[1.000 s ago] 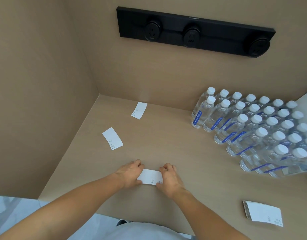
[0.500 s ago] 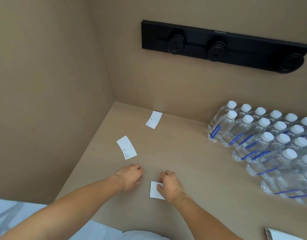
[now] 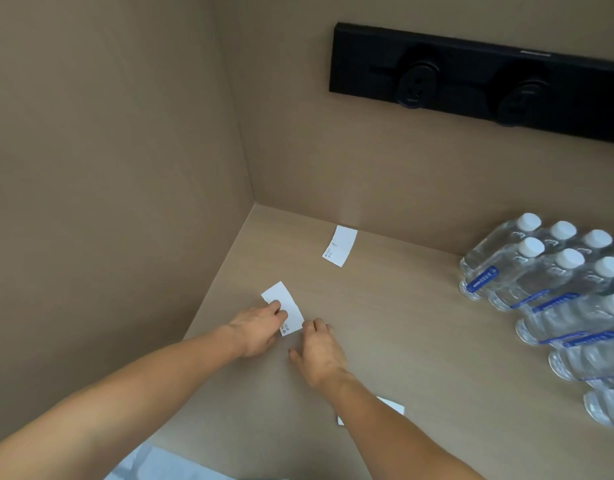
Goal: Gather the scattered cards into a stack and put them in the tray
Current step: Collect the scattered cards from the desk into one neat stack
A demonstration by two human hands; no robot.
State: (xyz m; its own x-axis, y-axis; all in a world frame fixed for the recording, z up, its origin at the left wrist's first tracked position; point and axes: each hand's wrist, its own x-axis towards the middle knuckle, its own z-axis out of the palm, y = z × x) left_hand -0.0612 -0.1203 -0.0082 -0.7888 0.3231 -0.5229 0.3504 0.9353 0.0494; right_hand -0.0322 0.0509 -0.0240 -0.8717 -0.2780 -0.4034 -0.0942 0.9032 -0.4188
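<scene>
On the tan tabletop (image 3: pixel 402 341), near the left wall, both hands are at one white card (image 3: pixel 281 304). Left hand (image 3: pixel 255 332) lies on the card's near-left part, fingers curled loosely, fingertips pressing the card flat; nothing pinched or lifted that can be seen. Right hand (image 3: pixel 321 348) sits just beside the card's near-right corner, fingers extended and slightly spread, fingertips at or touching the card edge; cannot tell which. It holds nothing. Card lies flat, skewed diagonally, small print at its near end.

Second card (image 3: pixel 340 245) lies flat farther back, close to the rear wall, well apart from the hands. Third card (image 3: pixel 392 407) lies nearer the person, mostly hidden under the right forearm, only corners showing.

Right side: block of clear water bottles (image 3: pixel 558 289), white caps, blue labels. Black socket strip (image 3: pixel 471 81) on the rear wall. No tray in view.
</scene>
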